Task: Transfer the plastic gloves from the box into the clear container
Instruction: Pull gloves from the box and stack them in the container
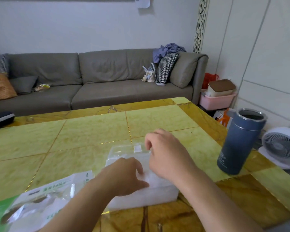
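Observation:
A clear rectangular container (141, 198) stands on the table near me, and a white stack of plastic gloves (156, 180) fills it. Its transparent lid (122, 150) lies open at the far side. My left hand (122, 174) presses down on top of the gloves with spread fingers. My right hand (166, 151) is over the container's far right corner, with fingers curled down around the rim by the lid. The green and white glove packaging (45, 198) lies flat and open at the lower left, next to my left forearm.
A tall blue flask (241, 141) without a cap stands at the table's right edge. A white fan (281, 146) sits on the floor beyond it. A dark flat object (0, 118) lies on the yellow tiled table (74, 139) at the far left. A grey sofa is behind.

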Action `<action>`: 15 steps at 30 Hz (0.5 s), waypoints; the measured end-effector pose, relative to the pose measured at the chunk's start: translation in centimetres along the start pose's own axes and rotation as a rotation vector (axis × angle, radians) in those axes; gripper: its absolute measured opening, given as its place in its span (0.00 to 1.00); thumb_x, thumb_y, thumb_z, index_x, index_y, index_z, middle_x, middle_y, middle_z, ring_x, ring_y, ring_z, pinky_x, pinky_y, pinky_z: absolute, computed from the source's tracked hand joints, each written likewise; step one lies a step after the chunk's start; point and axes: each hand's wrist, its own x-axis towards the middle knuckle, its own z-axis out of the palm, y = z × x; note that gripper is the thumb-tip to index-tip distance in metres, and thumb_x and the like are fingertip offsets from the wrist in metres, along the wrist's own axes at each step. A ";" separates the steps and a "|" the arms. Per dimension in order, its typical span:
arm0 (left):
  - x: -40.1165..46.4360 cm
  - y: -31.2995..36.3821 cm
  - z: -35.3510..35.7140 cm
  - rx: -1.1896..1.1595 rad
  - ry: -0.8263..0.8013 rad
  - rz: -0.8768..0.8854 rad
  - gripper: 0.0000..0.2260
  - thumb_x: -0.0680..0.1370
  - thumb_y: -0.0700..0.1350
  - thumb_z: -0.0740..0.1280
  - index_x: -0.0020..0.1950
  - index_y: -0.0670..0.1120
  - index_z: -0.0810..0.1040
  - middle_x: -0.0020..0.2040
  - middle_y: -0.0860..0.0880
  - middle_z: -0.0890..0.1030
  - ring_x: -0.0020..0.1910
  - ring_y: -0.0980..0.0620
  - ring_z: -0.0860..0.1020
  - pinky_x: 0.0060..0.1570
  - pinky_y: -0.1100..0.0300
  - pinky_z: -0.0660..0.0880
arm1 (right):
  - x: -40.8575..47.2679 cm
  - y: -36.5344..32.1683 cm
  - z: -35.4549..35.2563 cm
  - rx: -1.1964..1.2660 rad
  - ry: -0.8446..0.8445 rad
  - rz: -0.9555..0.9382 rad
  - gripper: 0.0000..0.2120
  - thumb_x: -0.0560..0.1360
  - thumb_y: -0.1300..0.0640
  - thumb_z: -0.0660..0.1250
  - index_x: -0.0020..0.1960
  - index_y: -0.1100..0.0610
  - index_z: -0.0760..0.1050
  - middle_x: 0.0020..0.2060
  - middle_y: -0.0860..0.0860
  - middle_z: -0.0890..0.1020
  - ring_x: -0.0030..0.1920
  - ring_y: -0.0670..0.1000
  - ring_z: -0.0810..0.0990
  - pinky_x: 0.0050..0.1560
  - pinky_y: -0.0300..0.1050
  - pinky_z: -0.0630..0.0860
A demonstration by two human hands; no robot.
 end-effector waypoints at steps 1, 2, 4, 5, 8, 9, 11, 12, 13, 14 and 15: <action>0.1 -0.1 0.0 -0.016 -0.004 0.005 0.20 0.64 0.69 0.71 0.52 0.64 0.79 0.46 0.57 0.82 0.43 0.57 0.81 0.50 0.54 0.81 | -0.4 -0.6 0.0 0.050 -0.059 0.004 0.08 0.74 0.66 0.65 0.48 0.54 0.78 0.49 0.50 0.78 0.48 0.54 0.79 0.48 0.53 0.81; 0.2 -0.2 0.1 -0.026 -0.007 0.016 0.20 0.62 0.69 0.70 0.50 0.64 0.79 0.44 0.57 0.81 0.43 0.57 0.81 0.49 0.54 0.81 | -0.8 -1.0 0.3 0.067 -0.126 0.021 0.05 0.75 0.62 0.67 0.48 0.54 0.79 0.48 0.51 0.80 0.47 0.54 0.81 0.46 0.52 0.81; 0.0 -0.1 0.0 -0.046 -0.019 0.028 0.17 0.65 0.63 0.70 0.52 0.62 0.81 0.41 0.57 0.79 0.43 0.56 0.78 0.50 0.56 0.79 | -1.4 -1.2 1.1 -0.002 -0.239 0.039 0.05 0.76 0.58 0.67 0.51 0.55 0.79 0.50 0.52 0.80 0.48 0.56 0.81 0.44 0.49 0.77; -0.2 -0.1 -0.1 -0.060 -0.020 0.031 0.15 0.69 0.60 0.71 0.55 0.61 0.81 0.40 0.57 0.78 0.43 0.56 0.77 0.51 0.57 0.78 | -1.5 -1.1 1.6 -0.055 -0.277 0.046 0.07 0.77 0.57 0.67 0.54 0.55 0.77 0.52 0.53 0.79 0.50 0.57 0.81 0.44 0.49 0.75; -0.7 -0.4 -0.2 -0.060 0.020 0.022 0.15 0.74 0.58 0.70 0.60 0.59 0.80 0.47 0.56 0.81 0.47 0.57 0.79 0.52 0.59 0.78 | -1.3 -0.6 2.3 -0.128 -0.341 0.067 0.14 0.78 0.57 0.67 0.63 0.53 0.73 0.57 0.52 0.77 0.55 0.58 0.80 0.46 0.49 0.73; -1.0 -0.4 -0.2 -0.032 0.062 0.012 0.15 0.76 0.59 0.70 0.61 0.59 0.78 0.51 0.56 0.81 0.49 0.57 0.80 0.53 0.57 0.79 | -1.2 -0.5 2.3 -0.136 -0.352 0.069 0.17 0.78 0.57 0.67 0.66 0.52 0.72 0.59 0.52 0.78 0.57 0.58 0.80 0.47 0.49 0.73; -2.2 0.0 -0.3 0.090 0.200 0.020 0.13 0.78 0.57 0.67 0.63 0.60 0.75 0.55 0.58 0.80 0.52 0.55 0.80 0.53 0.56 0.79 | -0.9 -0.4 2.3 -0.158 -0.368 0.062 0.23 0.78 0.57 0.67 0.72 0.50 0.69 0.64 0.52 0.77 0.60 0.58 0.80 0.50 0.49 0.75; -2.9 0.5 -0.4 0.149 0.269 0.047 0.12 0.79 0.54 0.66 0.63 0.60 0.74 0.56 0.59 0.78 0.54 0.55 0.79 0.51 0.57 0.78 | -0.7 -0.4 2.3 -0.165 -0.379 0.063 0.25 0.78 0.56 0.66 0.74 0.49 0.68 0.66 0.52 0.77 0.62 0.57 0.80 0.53 0.49 0.76; -3.3 0.8 -0.4 0.168 0.327 0.077 0.12 0.80 0.53 0.66 0.63 0.59 0.74 0.56 0.59 0.77 0.54 0.55 0.78 0.50 0.59 0.77 | -0.7 -0.6 2.3 -0.170 -0.394 0.064 0.26 0.78 0.56 0.66 0.75 0.47 0.67 0.67 0.51 0.77 0.62 0.56 0.80 0.54 0.49 0.76; -3.3 1.0 -0.4 0.168 0.353 0.095 0.13 0.80 0.51 0.66 0.64 0.59 0.73 0.57 0.59 0.76 0.55 0.56 0.77 0.48 0.60 0.76 | -0.6 -0.6 2.3 -0.175 -0.408 0.066 0.27 0.78 0.55 0.66 0.76 0.46 0.67 0.67 0.51 0.77 0.62 0.56 0.80 0.55 0.49 0.77; -3.2 1.1 -0.5 0.161 0.347 0.094 0.14 0.80 0.51 0.66 0.65 0.59 0.73 0.58 0.59 0.75 0.56 0.56 0.77 0.48 0.60 0.76 | -0.6 -0.7 2.3 -0.180 -0.421 0.074 0.27 0.78 0.55 0.66 0.76 0.46 0.67 0.67 0.50 0.77 0.62 0.55 0.80 0.54 0.48 0.76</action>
